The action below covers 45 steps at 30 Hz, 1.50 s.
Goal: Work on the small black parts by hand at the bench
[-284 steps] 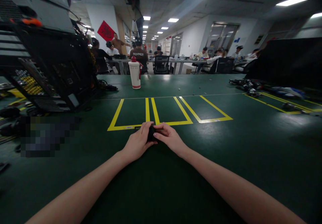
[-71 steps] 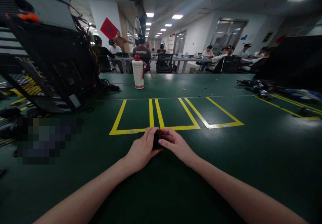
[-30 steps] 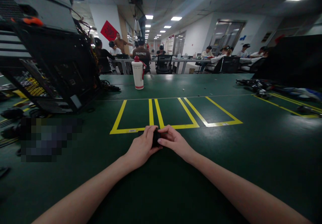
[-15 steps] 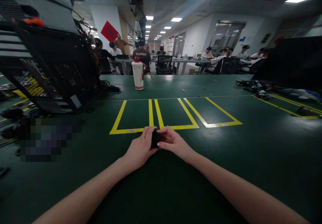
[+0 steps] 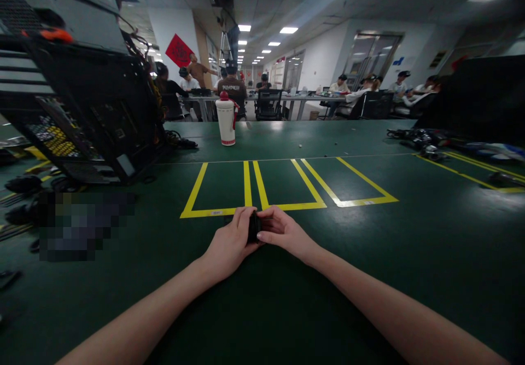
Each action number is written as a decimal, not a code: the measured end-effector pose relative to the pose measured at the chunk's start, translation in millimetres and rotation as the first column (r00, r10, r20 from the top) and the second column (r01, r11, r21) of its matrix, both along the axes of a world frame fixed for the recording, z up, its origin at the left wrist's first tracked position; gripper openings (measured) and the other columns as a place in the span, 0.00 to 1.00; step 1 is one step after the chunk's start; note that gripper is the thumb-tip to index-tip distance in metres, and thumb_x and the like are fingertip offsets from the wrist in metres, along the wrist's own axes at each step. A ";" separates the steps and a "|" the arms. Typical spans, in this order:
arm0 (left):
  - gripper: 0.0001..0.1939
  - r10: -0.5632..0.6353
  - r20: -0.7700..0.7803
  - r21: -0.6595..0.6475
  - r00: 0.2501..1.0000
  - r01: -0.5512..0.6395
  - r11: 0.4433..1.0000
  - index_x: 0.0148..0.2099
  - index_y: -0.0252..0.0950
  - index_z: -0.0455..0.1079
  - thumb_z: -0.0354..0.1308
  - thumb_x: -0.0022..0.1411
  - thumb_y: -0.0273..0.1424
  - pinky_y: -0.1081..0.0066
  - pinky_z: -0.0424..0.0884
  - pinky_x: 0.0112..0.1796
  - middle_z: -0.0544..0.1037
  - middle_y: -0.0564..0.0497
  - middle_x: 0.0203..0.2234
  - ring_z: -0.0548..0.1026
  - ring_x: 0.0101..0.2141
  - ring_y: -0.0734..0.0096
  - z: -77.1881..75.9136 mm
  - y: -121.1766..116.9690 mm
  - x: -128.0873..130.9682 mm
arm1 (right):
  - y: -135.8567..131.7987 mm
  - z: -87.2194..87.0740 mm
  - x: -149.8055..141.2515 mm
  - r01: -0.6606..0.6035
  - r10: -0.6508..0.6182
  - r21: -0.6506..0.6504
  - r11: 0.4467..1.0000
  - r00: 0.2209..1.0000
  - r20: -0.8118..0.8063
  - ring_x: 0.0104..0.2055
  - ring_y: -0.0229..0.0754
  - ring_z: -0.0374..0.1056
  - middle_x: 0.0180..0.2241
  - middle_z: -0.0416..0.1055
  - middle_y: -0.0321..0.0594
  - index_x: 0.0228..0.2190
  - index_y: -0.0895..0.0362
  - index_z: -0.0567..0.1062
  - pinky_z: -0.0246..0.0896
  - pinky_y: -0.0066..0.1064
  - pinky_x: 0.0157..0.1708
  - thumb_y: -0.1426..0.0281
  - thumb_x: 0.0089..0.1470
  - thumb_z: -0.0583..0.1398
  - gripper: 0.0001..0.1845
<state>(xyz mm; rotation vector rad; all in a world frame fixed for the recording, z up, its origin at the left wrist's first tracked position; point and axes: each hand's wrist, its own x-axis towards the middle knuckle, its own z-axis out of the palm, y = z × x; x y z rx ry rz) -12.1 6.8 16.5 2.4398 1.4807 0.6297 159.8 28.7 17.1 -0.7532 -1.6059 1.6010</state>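
My left hand [image 5: 229,242] and my right hand [image 5: 283,232] meet on the green table [image 5: 369,277], just in front of the yellow taped boxes [image 5: 287,184]. Both are curled round a small black object [image 5: 254,226] that stands between them; most of it is hidden by the fingers and I cannot tell what it is. My forearms rest along the table toward me.
A white bottle with a red cap [image 5: 226,117] stands at the back middle. A large black open computer case [image 5: 82,113] fills the left side, with cables and dark parts below it. More parts [image 5: 422,143] lie at the right. People sit at far tables [image 5: 287,94].
My hands have stayed together on the black object in the same spot throughout. Only the view shifts slightly.
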 end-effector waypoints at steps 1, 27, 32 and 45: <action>0.29 0.001 0.002 -0.002 1.000 -0.001 1.000 0.54 0.39 0.43 0.53 0.53 0.33 0.64 0.70 0.38 0.55 0.47 0.50 0.68 0.42 0.63 0.4 -0.1 0.1 | 0.0 -0.1 -0.4 0.005 -0.005 -0.004 1.000 1.000 0.000 0.45 0.40 0.63 0.41 0.64 0.37 0.38 0.54 0.64 0.58 0.39 0.47 0.72 0.42 0.61 0.18; 0.28 -0.014 0.001 -0.042 1.000 0.014 0.999 0.53 0.40 0.43 0.52 0.54 0.34 0.62 0.70 0.37 0.55 0.47 0.51 0.67 0.43 0.60 4.4 -0.2 0.2 | 2.7 2.2 0.9 0.022 -0.023 0.003 1.000 0.995 0.098 0.44 0.41 0.64 0.40 0.64 0.39 0.38 0.56 0.64 0.60 0.40 0.46 0.71 0.44 0.60 0.17; 0.29 -0.014 -0.014 -0.031 1.000 0.014 0.999 0.53 0.40 0.42 0.53 0.53 0.33 0.63 0.70 0.37 0.55 0.47 0.51 0.68 0.41 0.63 3.6 0.2 0.4 | 5.0 0.0 4.1 -0.058 0.058 -0.008 0.998 0.997 0.041 0.45 0.40 0.63 0.40 0.63 0.37 0.37 0.55 0.62 0.59 0.38 0.46 0.75 0.40 0.62 0.20; 0.28 -0.011 -0.019 -0.014 1.000 0.011 1.000 0.53 0.40 0.42 0.52 0.54 0.34 0.63 0.70 0.36 0.55 0.46 0.51 0.69 0.41 0.62 2.4 -0.6 0.6 | 2.9 4.8 1.0 -0.006 0.000 0.064 0.998 0.995 0.097 0.45 0.40 0.63 0.40 0.63 0.37 0.38 0.55 0.63 0.58 0.40 0.48 0.73 0.43 0.60 0.18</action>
